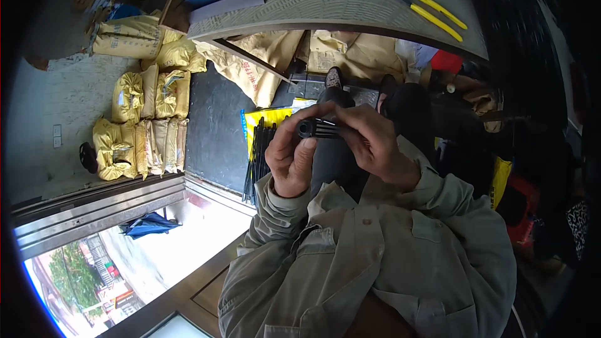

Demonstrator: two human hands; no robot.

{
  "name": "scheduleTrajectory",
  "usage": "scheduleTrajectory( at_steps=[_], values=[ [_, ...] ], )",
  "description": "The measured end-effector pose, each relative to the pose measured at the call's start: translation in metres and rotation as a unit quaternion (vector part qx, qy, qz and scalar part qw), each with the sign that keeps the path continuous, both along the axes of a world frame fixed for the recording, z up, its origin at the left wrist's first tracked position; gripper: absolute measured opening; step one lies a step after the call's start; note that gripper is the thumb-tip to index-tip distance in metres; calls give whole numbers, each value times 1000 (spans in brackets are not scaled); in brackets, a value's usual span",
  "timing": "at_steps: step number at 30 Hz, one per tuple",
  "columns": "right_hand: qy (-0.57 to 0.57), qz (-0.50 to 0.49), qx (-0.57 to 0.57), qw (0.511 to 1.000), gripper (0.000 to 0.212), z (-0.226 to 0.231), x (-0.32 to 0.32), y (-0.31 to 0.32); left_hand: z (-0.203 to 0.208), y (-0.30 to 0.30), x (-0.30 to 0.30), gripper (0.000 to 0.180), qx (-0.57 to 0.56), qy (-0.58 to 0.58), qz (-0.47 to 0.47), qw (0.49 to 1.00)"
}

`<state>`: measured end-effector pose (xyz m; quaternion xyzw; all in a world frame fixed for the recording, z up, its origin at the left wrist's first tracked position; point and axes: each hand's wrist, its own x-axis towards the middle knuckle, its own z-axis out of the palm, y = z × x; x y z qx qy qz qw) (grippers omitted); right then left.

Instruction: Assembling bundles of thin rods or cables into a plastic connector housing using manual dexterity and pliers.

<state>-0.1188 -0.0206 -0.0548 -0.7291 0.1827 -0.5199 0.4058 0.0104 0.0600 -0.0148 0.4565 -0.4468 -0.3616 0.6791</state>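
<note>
Held in front of my chest is a small black part point(320, 129) with a round hollow end and several thin parallel ribs or rods. My left hand point(289, 161) pinches it near the round end, thumb below and fingers above. From the other side, the fingers of my right hand point(379, 144) close on the ribbed portion and hide its far end. Beyond my left hand, a bundle of thin black rods point(257, 158) leans by a yellow plastic sheet or bag point(268, 115).
A patterned worktable point(338, 1) lies ahead, with yellow-handled pliers point(432, 14) at its right. Several stuffed sacks point(139, 145) are stacked by the left wall. Sacking point(350, 56) lies beneath the table. A blue umbrella point(150, 225) shows beyond the bright doorway.
</note>
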Motion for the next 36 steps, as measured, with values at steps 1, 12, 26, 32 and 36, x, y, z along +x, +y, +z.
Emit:
scheduleTrajectory(
  at_steps=[1, 12, 26, 32, 36],
  values=[
    [-3, 12, -29, 1000, 32, 1, 1, 0, 0, -1, 5, 37, -17, -76, 6, 997],
    [-51, 41, -78, 995, 24, -3, -9, -4, 3, -27, 9, 30, -31, -180, -75, 980],
    [411, -373, -252, 792, 29, 8, -58, -191, -1, -39, -18, 52, -35, 122, -91, 988],
    [423, -311, -182, 831, 29, 19, -61, -199, -3, -35, -1, 62, -18, 153, -106, 982],
    [160, -42, 243, 956, 20, 76, -46, -124, -11, -35, 6, 64, -20, 87, -115, 989]
  ],
)
